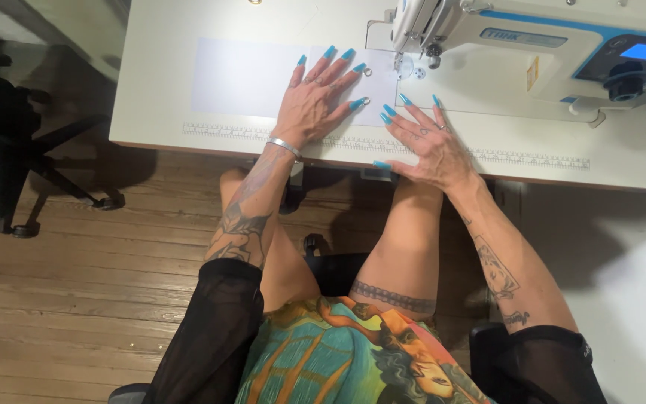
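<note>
A pale white piece of fabric [244, 75] lies flat on the white sewing table [158, 120], its right end under the needle area of the sewing machine [532, 45]. My left hand [315, 97] presses flat on the fabric, fingers spread, long blue nails pointing toward the presser foot [404, 69]. My right hand [428, 138] rests at the table's front edge just right of the fabric's corner, fingers spread, holding nothing. A silver bangle sits on my left wrist.
A ruler strip [488, 155] runs along the table's front edge. The machine's control panel with a blue screen [643, 52] is at the far right. A black office chair base [31, 172] stands on the wooden floor to the left.
</note>
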